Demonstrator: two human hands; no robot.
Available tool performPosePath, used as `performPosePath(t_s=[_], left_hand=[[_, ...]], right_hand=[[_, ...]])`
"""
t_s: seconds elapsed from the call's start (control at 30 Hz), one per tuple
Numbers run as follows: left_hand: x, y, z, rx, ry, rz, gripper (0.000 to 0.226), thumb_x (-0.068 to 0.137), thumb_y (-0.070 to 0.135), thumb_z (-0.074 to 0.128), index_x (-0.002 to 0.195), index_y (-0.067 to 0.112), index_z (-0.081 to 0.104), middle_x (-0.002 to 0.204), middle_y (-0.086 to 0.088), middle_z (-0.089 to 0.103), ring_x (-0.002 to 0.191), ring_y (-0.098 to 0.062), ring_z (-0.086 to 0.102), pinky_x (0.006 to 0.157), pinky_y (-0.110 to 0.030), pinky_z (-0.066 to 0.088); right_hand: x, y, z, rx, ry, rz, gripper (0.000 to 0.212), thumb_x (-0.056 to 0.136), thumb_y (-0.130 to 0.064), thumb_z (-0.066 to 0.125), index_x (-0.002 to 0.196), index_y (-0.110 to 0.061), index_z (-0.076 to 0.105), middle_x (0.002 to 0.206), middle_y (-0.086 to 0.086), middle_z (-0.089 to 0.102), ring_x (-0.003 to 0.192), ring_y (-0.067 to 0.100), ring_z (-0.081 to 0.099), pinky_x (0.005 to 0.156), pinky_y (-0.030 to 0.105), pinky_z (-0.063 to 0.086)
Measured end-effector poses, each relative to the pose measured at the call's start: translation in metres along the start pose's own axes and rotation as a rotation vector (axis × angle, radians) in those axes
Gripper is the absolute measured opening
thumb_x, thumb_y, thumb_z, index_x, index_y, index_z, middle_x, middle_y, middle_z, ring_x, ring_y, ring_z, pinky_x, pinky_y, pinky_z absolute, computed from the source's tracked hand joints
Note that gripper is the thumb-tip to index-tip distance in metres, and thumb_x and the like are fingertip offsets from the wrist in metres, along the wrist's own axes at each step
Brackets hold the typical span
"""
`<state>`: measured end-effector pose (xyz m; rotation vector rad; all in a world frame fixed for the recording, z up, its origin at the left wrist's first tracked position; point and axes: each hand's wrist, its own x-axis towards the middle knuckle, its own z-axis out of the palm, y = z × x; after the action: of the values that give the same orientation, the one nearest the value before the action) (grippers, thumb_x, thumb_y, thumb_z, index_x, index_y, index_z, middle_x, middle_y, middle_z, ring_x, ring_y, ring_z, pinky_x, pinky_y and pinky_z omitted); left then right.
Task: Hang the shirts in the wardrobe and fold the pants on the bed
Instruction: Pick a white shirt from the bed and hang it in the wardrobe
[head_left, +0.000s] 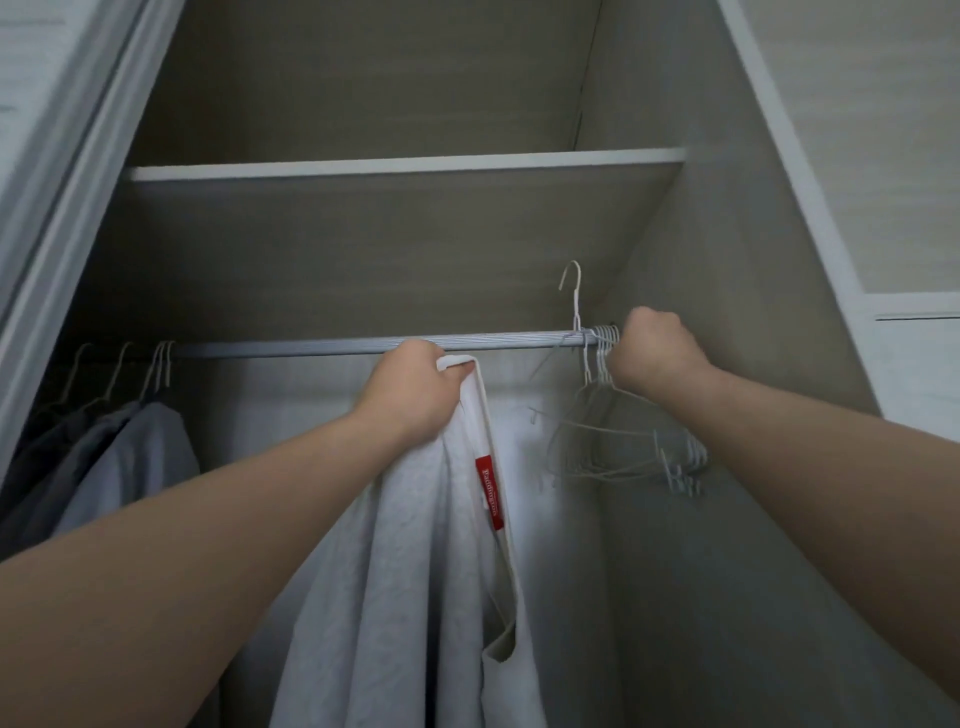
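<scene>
My left hand (410, 389) grips the collar of a white shirt (415, 571) with a red neck label, holding it up just under the wardrobe rail (311, 347). The shirt hangs down from my fist. My right hand (657, 353) is curled around a bunch of white wire hangers (623, 441) at the rail's right end. One hanger's hook (574, 296) sticks up above the rail beside that hand.
Grey and dark garments (119, 457) hang on hangers at the rail's left end. A shelf (405, 166) spans the wardrobe above the rail. The sliding door frame (62, 208) stands at the left, the wardrobe side panel (753, 260) at the right.
</scene>
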<state>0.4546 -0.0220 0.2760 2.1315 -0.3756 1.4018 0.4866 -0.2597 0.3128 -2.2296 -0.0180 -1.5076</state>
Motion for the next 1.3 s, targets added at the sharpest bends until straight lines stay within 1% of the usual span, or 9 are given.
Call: performPosePath(t_s=[0.1, 0.3, 0.5, 0.67, 0.83, 0.93, 1.1, 1.23, 1.3], left_hand=[[-0.016, 0.006, -0.004, -0.036, -0.018, 0.046, 0.047, 0.098, 0.037, 0.061, 0.06, 0.014, 0.045, 0.051, 0.002, 0.047, 0.055, -0.021, 0.049, 0.05, -0.03, 0.03], [-0.064, 0.017, 0.002, -0.102, -0.06, 0.109, 0.052, 0.097, 0.037, 0.063, 0.052, 0.019, 0.045, 0.042, 0.018, 0.051, 0.044, 0.003, 0.051, 0.043, -0.014, 0.034], [-0.112, 0.056, -0.001, -0.083, -0.128, 0.095, 0.053, 0.098, 0.034, 0.062, 0.051, 0.021, 0.041, 0.043, 0.02, 0.05, 0.049, 0.004, 0.052, 0.048, -0.013, 0.036], [-0.156, 0.114, -0.02, -0.02, -0.147, 0.059, 0.051, 0.099, 0.035, 0.06, 0.056, 0.017, 0.04, 0.048, 0.005, 0.042, 0.048, -0.009, 0.042, 0.046, -0.02, 0.031], [-0.208, 0.178, -0.028, 0.045, -0.204, 0.029, 0.05, 0.1, 0.036, 0.056, 0.07, -0.003, 0.048, 0.062, -0.011, 0.05, 0.061, -0.028, 0.051, 0.051, -0.03, 0.031], [-0.245, 0.208, -0.026, 0.082, -0.255, -0.006, 0.05, 0.102, 0.036, 0.053, 0.071, -0.002, 0.048, 0.065, -0.013, 0.05, 0.062, -0.026, 0.05, 0.055, -0.033, 0.032], [-0.315, 0.236, -0.02, 0.123, -0.363, -0.096, 0.047, 0.105, 0.034, 0.048, 0.064, 0.013, 0.04, 0.063, -0.004, 0.048, 0.069, -0.029, 0.052, 0.062, -0.039, 0.031], [-0.371, 0.249, -0.022, 0.346, -0.436, -0.109, 0.037, 0.106, 0.042, 0.039, 0.078, 0.019, 0.048, 0.096, -0.01, 0.052, 0.097, -0.036, 0.055, 0.09, -0.042, 0.045], [-0.4, 0.261, -0.022, 0.335, -0.46, -0.127, 0.038, 0.106, 0.042, 0.039, 0.079, 0.017, 0.049, 0.095, -0.01, 0.05, 0.097, -0.037, 0.056, 0.092, -0.044, 0.046]], right_hand=[[-0.024, 0.003, -0.012, 0.274, -0.053, 0.056, 0.011, 0.09, -0.011, 0.054, 0.094, -0.003, 0.06, 0.102, 0.022, 0.063, 0.092, 0.038, 0.063, 0.072, 0.032, 0.044], [-0.099, 0.026, -0.048, 0.657, -0.051, 0.11, 0.022, 0.098, -0.018, 0.054, 0.083, -0.014, 0.069, 0.038, -0.013, 0.046, 0.046, 0.01, 0.044, 0.053, 0.025, 0.035], [-0.159, 0.048, -0.118, 0.966, -0.155, 0.205, 0.026, 0.101, -0.011, 0.047, 0.083, -0.016, 0.065, 0.051, -0.003, 0.034, 0.039, 0.013, 0.026, 0.043, 0.019, 0.022], [-0.206, 0.082, -0.195, 1.113, -0.177, 0.261, 0.021, 0.101, -0.01, 0.046, 0.089, -0.012, 0.064, 0.047, -0.008, 0.032, 0.039, 0.01, 0.023, 0.039, 0.018, 0.02], [-0.25, 0.143, -0.266, 1.257, -0.192, 0.309, 0.012, 0.096, -0.008, 0.052, 0.086, -0.012, 0.058, 0.052, -0.003, 0.032, 0.041, 0.014, 0.024, 0.038, 0.019, 0.022], [-0.263, 0.175, -0.292, 1.257, -0.317, 0.357, 0.011, 0.096, -0.021, 0.06, 0.094, -0.01, 0.057, 0.053, -0.001, 0.034, 0.042, 0.015, 0.026, 0.038, 0.021, 0.025], [-0.313, 0.229, -0.329, 1.152, -0.47, 0.334, 0.028, 0.102, -0.022, 0.049, 0.092, -0.005, 0.068, 0.051, -0.003, 0.026, 0.04, 0.013, 0.019, 0.043, 0.017, 0.017], [-0.387, 0.273, -0.375, 1.151, -0.533, 0.259, 0.027, 0.099, -0.024, 0.053, 0.09, -0.015, 0.077, 0.053, 0.0, 0.025, 0.041, 0.015, 0.019, 0.046, 0.014, 0.022], [-0.434, 0.291, -0.397, 1.136, -0.553, 0.275, 0.029, 0.093, -0.037, 0.058, 0.093, -0.016, 0.077, 0.051, -0.001, 0.025, 0.042, 0.014, 0.019, 0.047, 0.014, 0.023]])
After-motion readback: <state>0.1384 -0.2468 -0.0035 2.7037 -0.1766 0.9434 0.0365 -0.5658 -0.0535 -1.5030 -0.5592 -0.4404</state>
